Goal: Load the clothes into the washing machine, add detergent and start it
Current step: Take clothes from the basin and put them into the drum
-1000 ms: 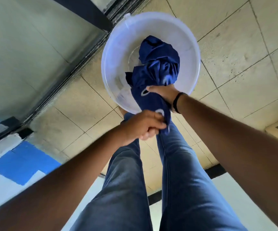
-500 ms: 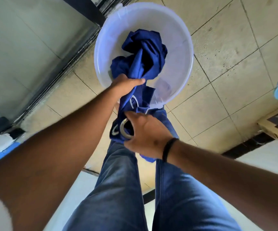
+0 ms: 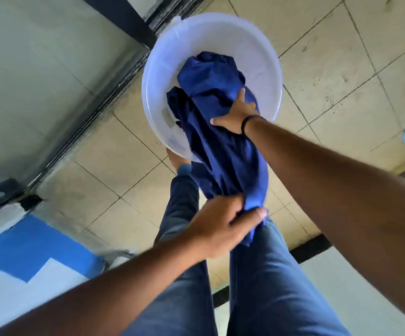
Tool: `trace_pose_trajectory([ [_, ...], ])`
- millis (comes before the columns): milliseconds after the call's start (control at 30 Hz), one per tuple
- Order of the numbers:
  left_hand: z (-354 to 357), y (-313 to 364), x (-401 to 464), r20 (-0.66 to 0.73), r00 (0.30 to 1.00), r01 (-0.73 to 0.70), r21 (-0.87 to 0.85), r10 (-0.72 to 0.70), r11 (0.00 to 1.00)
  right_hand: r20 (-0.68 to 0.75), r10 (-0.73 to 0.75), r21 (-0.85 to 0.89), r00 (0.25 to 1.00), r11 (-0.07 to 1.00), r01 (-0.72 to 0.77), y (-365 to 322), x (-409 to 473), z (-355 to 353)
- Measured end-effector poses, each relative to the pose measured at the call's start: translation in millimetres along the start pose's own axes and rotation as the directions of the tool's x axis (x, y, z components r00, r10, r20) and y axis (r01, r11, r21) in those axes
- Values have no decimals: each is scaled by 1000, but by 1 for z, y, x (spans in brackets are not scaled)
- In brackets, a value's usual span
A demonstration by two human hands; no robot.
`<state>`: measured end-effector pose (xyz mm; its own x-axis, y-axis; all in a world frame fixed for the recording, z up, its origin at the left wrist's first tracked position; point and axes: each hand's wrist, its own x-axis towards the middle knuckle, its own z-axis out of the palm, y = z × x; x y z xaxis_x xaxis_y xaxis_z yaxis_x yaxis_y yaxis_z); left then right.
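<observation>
Left hand [image 3: 223, 224] pinches the near end of the blue garment [image 3: 218, 141]; right hand [image 3: 236, 112] grips it further in, over the white tub [image 3: 153, 93] on the floor. Best gather every trailing fold before lifting clear.

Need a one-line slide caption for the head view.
Both hands pull a dark blue garment from a white plastic tub: left hand grips its lower end, right hand holds it higher up.
</observation>
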<state>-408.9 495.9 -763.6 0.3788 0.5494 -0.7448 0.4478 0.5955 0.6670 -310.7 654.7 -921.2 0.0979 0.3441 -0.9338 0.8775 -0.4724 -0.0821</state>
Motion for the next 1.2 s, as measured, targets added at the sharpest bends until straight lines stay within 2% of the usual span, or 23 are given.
trace_pose_trajectory([
  [33, 3, 0, -11, 41, 998, -36, 0, 36, 999, 2, 24, -24, 1000, 999, -24, 3, 8, 6],
  [100, 1, -5, -21, 7, 999, -50, 11, 50, 999, -43, -2, -31, 999, 1000, 1, 8, 15, 15],
  [200, -17, -19, -10, -253, 963, -93, -1, 90, 996, -105, -122, -52, 987, 992, 117, 8, 0, 29],
  [233, -28, -27, 0, -381, 921, -91, 1, 84, 996, -103, -190, -87, 976, 979, 182, 5, -14, 33],
  [300, -56, -44, 31, -651, 759, -27, -41, -6, 999, -80, -361, -176, 929, 923, 343, 1, -51, 40],
  [333, -72, -56, 51, -736, 674, 20, -76, -69, 997, -54, -444, -204, 894, 882, 425, 1, -74, 43],
  [367, -88, -64, 69, -763, 626, 79, -147, -163, 986, -14, -518, -221, 855, 836, 503, 1, -102, 43],
  [433, -118, -77, 107, -630, 684, 199, -323, -367, 925, 131, -667, -244, 733, 695, 676, 0, -157, 42],
  [500, -131, -81, 134, -380, 767, 293, -507, -516, 810, 341, -726, -187, 597, 570, 800, -3, -199, 36],
  [533, -132, -84, 144, -310, 794, 332, -500, -523, 800, 449, -702, -147, 552, 551, 821, -6, -213, 30],
  [600, -122, -80, 156, -337, 812, 416, -241, -477, 877, 607, -601, -146, 520, 559, 816, -10, -223, 16],
  [667, -106, -75, 154, -413, 811, 430, -60, -414, 901, 649, -532, -239, 543, 535, 810, -13, -212, -3],
  [733, -85, -70, 139, -436, 839, 331, -64, -325, 942, 535, -559, -300, 633, 574, 761, -20, -182, -19],
  [767, -73, -66, 127, -422, 866, 281, -30, -267, 959, 397, -577, -334, 714, 634, 698, -22, -156, -24],
  [800, -60, -63, 115, -405, 891, 236, 24, -206, 972, 182, -578, -324, 795, 728, 604, -21, -126, -25],
  [833, -48, -57, 99, -374, 913, 202, 69, -163, 977, -32, -509, -232, 860, 841, 489, -18, -93, -22],
  [867, -36, -51, 83, -347, 931, 155, 86, -116, 984, -170, -384, -76, 908, 924, 376, -14, -64, -19],
  [900, -25, -42, 66, -299, 951, 107, 84, -77, 991, -192, -242, 59, 951, 965, 257, -7, -39, -14],
  [933, -15, -34, 51, -244, 969, 53, 83, -31, 995, -134, -127, 107, 983, 984, 142, -2, -20, -7],
  [1000, -1, -23, 25, -147, 988, -37, 116, 54, 993, -10, 7, -11, 1000, 1000, -7, 6, 7, 10],
  [1033, 2, -20, 14, -117, 989, -69, 139, 86, 988, 42, 24, -104, 999, 994, -20, 7, 15, 19],
  [1133, 0, -19, -3, -137, 982, -122, 84, 132, 989, 39, -114, -264, 993, 957, 120, 1, 10, 37],
  [1200, -8, -17, -13, -260, 961, -111, -27, 100, 993, -8, -273, -252, 962, 932, 262, -6, -12, 42],
])
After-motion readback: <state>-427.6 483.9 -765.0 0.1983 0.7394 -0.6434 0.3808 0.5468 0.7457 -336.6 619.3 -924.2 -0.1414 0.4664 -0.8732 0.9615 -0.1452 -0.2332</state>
